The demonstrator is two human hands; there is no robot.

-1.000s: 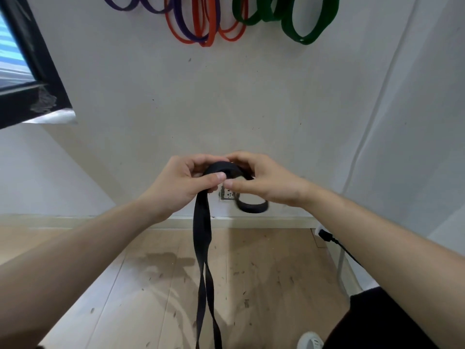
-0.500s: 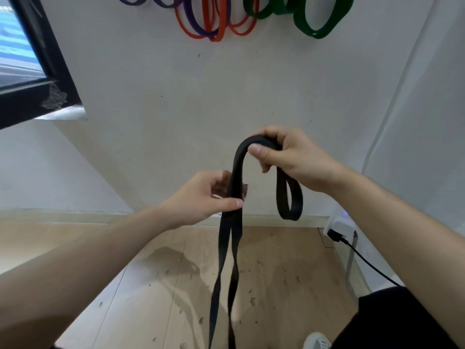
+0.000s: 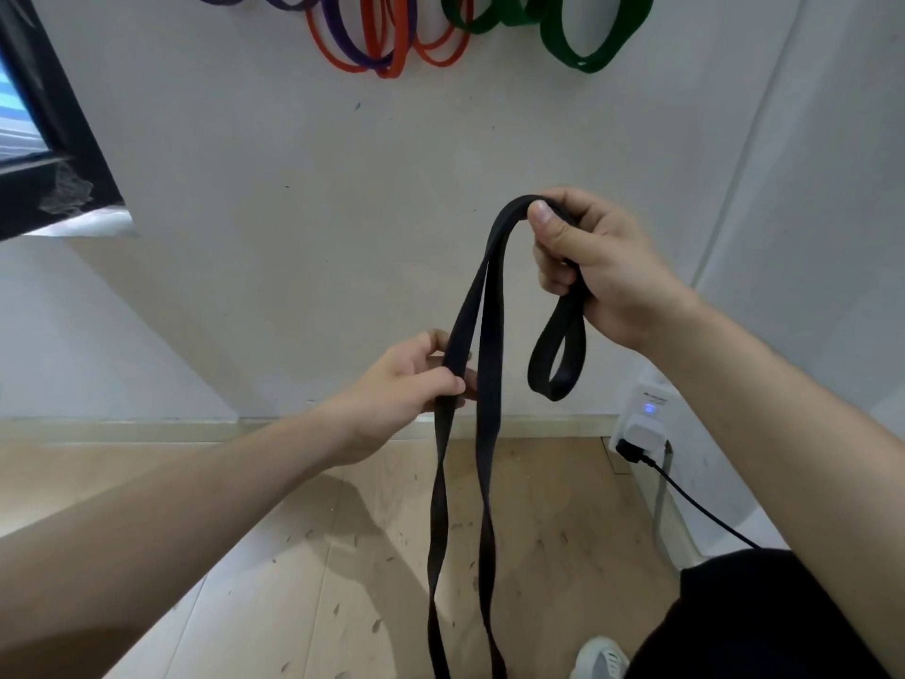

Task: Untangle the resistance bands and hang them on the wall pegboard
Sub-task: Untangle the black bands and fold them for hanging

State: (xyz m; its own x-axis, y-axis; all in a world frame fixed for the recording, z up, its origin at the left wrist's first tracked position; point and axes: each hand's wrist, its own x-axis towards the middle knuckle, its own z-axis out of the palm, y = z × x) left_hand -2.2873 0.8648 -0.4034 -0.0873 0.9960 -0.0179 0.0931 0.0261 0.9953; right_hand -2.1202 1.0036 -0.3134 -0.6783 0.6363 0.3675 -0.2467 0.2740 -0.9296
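Two hands share one black resistance band (image 3: 491,306): the right hand (image 3: 595,267) is closed over its top bend, raised before the wall, with a short loop drooping below the fist, while the left hand (image 3: 409,384) pinches one of the two long strands lower down, the rest trailing towards the floor. Untangling looks to be the step in hand, since the hanging strands show twists. Next the left hand should probably run down and turn those twists out before the band joins the orange bands (image 3: 392,56), purple bands (image 3: 352,46) and green bands (image 3: 583,51) hung above.
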